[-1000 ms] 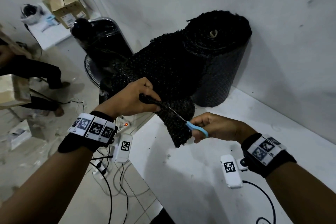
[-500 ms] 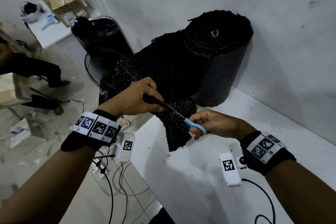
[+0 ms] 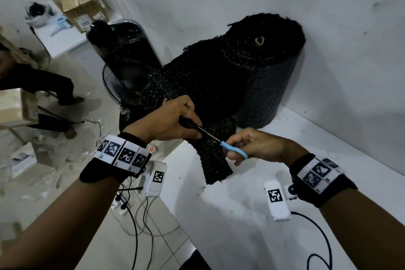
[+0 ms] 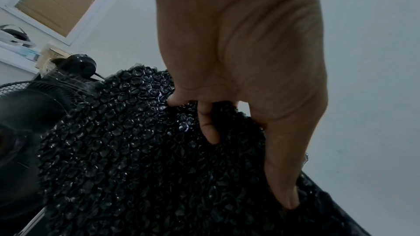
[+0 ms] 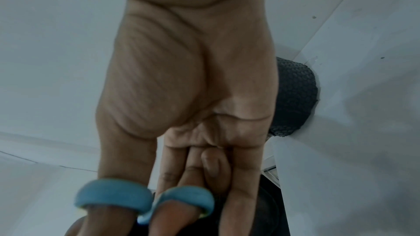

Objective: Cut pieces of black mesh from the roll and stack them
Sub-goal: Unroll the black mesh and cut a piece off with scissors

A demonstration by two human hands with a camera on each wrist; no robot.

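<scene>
Mesh roll [image 3: 269,68] upright at centre right of the head view, standing on the white table [image 3: 252,215] against the wall [image 3: 328,17]; also seen at right edge of the right wrist view [image 5: 293,96]. Loose mesh sheet [image 3: 197,85] pulled off the roll toward centre frame, draped down over the table edge, a narrow strip [image 3: 212,160] hanging below the hands. Bubbly black texture filling the lower half of the left wrist view [image 4: 136,150].

Left hand [image 3: 168,123] at centre frame, fingers and thumb clenched on the sheet's edge, bunching it; in the left wrist view [image 4: 238,60] fingertips [image 4: 209,132] dug into the mesh, thumb pressed along it.

Right hand [image 3: 256,144] just right of the left, gripping blue-handled scissors [image 3: 232,149]; thumb and a finger through the blue loops [image 5: 145,198], other fingers curled beside them. Blades pointing up-left into the mesh, tip close to the left thumb; loops nearly touching in the right wrist view. How far the blades gape, hard to tell.

Marker bands on both wrists, white tagged camera units below them. Black fan [image 3: 122,68] behind the sheet at centre left; cardboard boxes [image 3: 79,4] at upper left; another person [image 3: 32,81] at left edge; cables [image 3: 135,221] on the tiled floor at bottom centre.
</scene>
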